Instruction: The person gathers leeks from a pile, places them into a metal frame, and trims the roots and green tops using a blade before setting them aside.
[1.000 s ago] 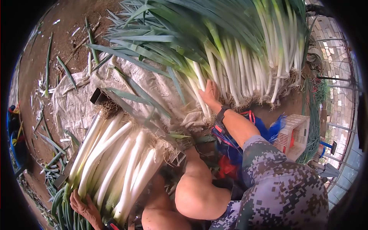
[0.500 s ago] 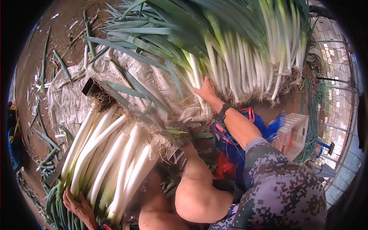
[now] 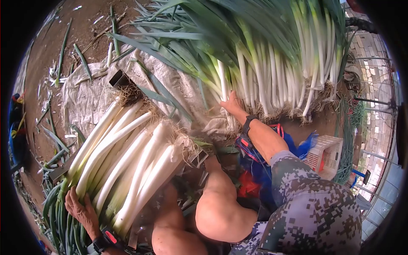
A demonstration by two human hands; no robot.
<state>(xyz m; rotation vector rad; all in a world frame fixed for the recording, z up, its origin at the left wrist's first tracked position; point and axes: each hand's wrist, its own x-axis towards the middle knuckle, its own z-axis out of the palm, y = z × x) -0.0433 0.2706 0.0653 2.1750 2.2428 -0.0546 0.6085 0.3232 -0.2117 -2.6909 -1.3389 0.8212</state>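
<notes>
My right hand (image 3: 233, 106), with a dark wristband, is at the root end of a white-stalked green onion (image 3: 223, 80) at the near edge of a large pile. Its thumb and forefinger close about the stalk; the other fingers are partly hidden. At lower left, my left hand (image 3: 83, 214) lies over the stalks of a bundle of large green onions (image 3: 121, 170), thumb apart from fingers, near where white turns green. The bundle's roots point up and right, against a dark metal frame (image 3: 120, 79) whose corners show around it.
A pale woven sack (image 3: 170, 76) lies on the soil under part of the pile. Loose leaves (image 3: 83, 61) are scattered at left. A white plastic crate (image 3: 324, 157) and a blue bag (image 3: 263, 170) stand at right, near green cords (image 3: 346, 140). My knees (image 3: 221, 204) are close by.
The view has shifted slightly, bringing more of my left wrist into sight. My left hand appears a little higher. My right hand stays at the same stalk.
</notes>
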